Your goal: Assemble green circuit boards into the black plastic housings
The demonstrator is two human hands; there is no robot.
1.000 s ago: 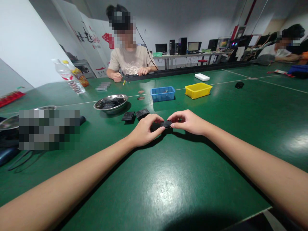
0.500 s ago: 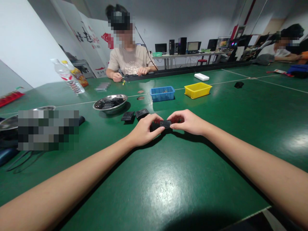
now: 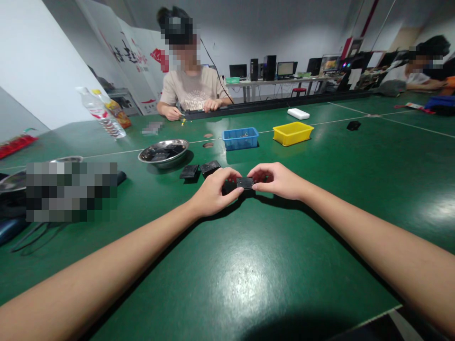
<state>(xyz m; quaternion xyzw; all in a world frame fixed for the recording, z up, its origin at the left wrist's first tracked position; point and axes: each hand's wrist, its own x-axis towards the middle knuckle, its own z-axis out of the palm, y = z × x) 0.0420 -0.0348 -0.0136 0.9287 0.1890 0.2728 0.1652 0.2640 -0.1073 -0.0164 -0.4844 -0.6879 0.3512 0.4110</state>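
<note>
A small black rectangular plastic part (image 3: 245, 183) is held between my two hands, just above the green table (image 3: 234, 255). My left hand (image 3: 216, 190) pinches its left end with thumb and fingers. At the other end, my right hand (image 3: 275, 181) grips it the same way, thumb in front. The fingertips behind the part are partly hidden. Just beyond my left hand lie two black square parts, one (image 3: 189, 171) at the left and another (image 3: 210, 167) partly covered by my hand.
A steel bowl (image 3: 145, 157) holds several black parts. Behind my hands stand a blue tray (image 3: 240, 140) with small pieces and a yellow tray (image 3: 293, 134). Farther off are a white box (image 3: 298, 113), a black piece (image 3: 353, 125) and a bottle (image 3: 103, 113). A person (image 3: 194, 90) sits opposite.
</note>
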